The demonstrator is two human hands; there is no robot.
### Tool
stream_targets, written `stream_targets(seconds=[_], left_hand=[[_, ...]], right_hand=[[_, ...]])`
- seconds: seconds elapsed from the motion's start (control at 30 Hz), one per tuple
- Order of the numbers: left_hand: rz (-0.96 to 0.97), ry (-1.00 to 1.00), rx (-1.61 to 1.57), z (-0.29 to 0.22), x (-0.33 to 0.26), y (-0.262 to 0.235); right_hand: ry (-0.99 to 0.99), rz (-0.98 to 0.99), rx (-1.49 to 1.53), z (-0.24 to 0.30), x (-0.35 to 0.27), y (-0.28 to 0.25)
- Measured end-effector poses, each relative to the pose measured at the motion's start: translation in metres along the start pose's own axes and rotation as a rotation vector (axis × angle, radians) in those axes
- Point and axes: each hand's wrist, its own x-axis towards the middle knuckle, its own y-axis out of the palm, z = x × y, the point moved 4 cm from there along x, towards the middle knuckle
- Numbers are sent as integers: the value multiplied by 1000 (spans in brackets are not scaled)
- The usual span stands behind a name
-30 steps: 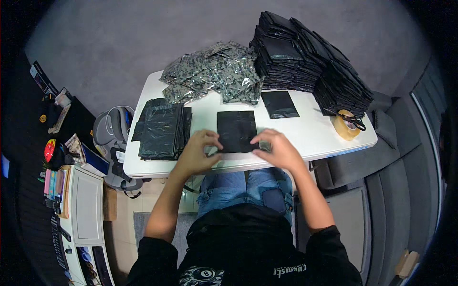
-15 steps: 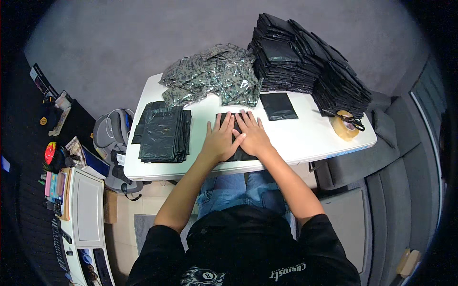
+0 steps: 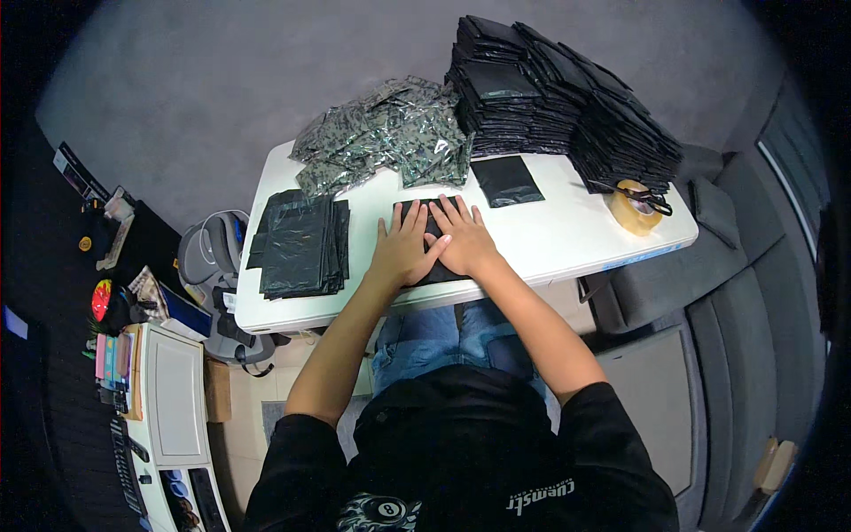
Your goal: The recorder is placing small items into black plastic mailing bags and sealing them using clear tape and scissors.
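Note:
Both palms lie flat on a black plastic packet [image 3: 439,271] near the table's front edge, covering most of it. My left hand [image 3: 403,250] has its fingers stretched forward. Beside it, my right hand [image 3: 463,239] is spread as well, and the thumbs overlap in the middle. A pile of flat black plastic bags [image 3: 300,244] lies left of my left hand. Beyond my right hand rests a single flat black packet [image 3: 507,181]. Clear bags with grey-green camouflage-patterned contents [image 3: 386,133] are heaped at the table's far side.
Tall stacks of black packets [image 3: 541,97] stand at the far right of the white table [image 3: 567,232]. A roll of tape [image 3: 634,213] with black-handled scissors [image 3: 654,202] on it sits near the right end. A grey sofa [image 3: 709,257] stands right; a white cabinet [image 3: 175,390] stands left.
The whole view has shifted slightly. My hands stay spread on the black packet, with no clear change in their hold; the piles look the same.

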Motion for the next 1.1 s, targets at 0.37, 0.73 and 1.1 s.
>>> stream_targets(seconds=[0.37,0.73,1.1], left_hand=[[-59,5,-42,-1,1,5],[-119,7,-683,38,-15,-6],[-310,35,-918,-72,36,-48]], right_hand=[[-9,-64,76,-10,-18,-9],[-168,-94,505,-55,-111,-30],[451,-663,1052,-183,-237,-125]])
